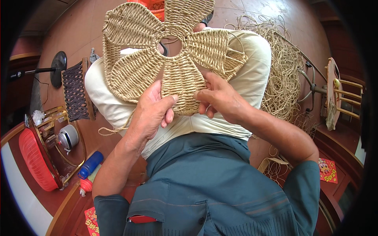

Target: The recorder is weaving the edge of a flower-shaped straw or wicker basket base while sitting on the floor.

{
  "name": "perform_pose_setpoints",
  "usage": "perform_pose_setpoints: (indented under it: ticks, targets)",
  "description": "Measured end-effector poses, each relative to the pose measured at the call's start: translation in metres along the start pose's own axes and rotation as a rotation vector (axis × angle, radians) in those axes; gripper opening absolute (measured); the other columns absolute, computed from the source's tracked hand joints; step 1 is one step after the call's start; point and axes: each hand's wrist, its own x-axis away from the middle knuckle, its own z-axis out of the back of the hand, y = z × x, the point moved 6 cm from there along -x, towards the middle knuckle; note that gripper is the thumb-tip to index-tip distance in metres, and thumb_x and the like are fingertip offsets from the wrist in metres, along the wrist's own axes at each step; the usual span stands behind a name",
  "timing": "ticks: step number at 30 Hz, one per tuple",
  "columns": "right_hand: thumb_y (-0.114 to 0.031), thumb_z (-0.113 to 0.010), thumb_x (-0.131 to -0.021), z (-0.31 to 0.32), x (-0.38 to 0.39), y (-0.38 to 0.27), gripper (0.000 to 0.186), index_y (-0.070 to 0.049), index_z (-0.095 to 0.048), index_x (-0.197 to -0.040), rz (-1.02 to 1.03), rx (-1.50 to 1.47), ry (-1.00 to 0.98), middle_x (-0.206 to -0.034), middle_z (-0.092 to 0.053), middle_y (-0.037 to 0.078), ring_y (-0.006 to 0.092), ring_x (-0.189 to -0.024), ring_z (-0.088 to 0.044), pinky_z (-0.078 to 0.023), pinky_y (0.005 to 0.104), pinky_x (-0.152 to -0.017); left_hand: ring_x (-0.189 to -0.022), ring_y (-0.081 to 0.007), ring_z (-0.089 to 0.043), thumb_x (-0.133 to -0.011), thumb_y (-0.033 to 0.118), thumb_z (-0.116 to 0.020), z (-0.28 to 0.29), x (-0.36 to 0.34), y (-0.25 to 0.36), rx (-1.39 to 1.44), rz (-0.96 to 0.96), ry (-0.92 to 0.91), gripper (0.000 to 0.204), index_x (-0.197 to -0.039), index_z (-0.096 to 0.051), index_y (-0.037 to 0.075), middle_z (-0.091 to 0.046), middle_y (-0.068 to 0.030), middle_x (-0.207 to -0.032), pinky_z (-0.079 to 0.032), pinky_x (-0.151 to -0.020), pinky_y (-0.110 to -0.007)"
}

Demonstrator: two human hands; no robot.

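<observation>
A flower-shaped woven straw piece point(179, 76) rests across my lap, its petals wrapped in twisted tan cord around a round central hole. My left hand point(154, 106) holds the nearest petal by its left edge, thumb on top and fingers curled underneath. On the same petal's right edge, my right hand point(220, 98) is closed, thumb and fingers pinching the weave; the exact strand between them is hidden. At the right petal's outer end, a thin bare frame loop point(241, 46) and a few cords show. A loose cord end point(112, 130) trails by my left forearm.
A large tangled heap of cord point(281, 74) lies on the floor at right, near a wooden-slatted stand point(344, 92). An orange basket point(157, 13) sits beyond the weave. At left are a dark woven panel point(76, 90), a red basket point(33, 159) and a blue bottle point(90, 165).
</observation>
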Motion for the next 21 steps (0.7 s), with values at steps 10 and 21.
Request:
perform_pose_setpoints:
  ticks: [10,21]
  targets:
    - [0.002,-0.072,-0.096,-0.019,0.045,0.001,0.040,-0.012,-0.070,-0.133,0.754,0.660,0.460,-0.117,-0.065,0.015,0.0282,-0.087,-0.072,-0.062,0.0420,-0.072,-0.054,-0.0013,-0.052,-0.106,0.003,-0.062,-0.003,0.002,0.001,0.015,-0.006,0.037,0.047,-0.151,-0.050,-0.004,-0.074,-0.0086,-0.121,-0.040,-0.042,-0.018]
    - [0.003,-0.079,-0.093,-0.030,0.035,0.009,0.038,-0.013,-0.080,-0.128,0.910,0.822,0.462,-0.108,-0.068,0.008,0.0229,-0.090,-0.072,-0.060,0.0368,-0.071,-0.059,-0.0044,-0.060,-0.104,-0.001,-0.064,0.003,-0.004,-0.010,0.069,0.004,0.051,0.050,-0.152,-0.049,-0.003,-0.073,-0.0089,-0.123,-0.045,-0.043,-0.018]
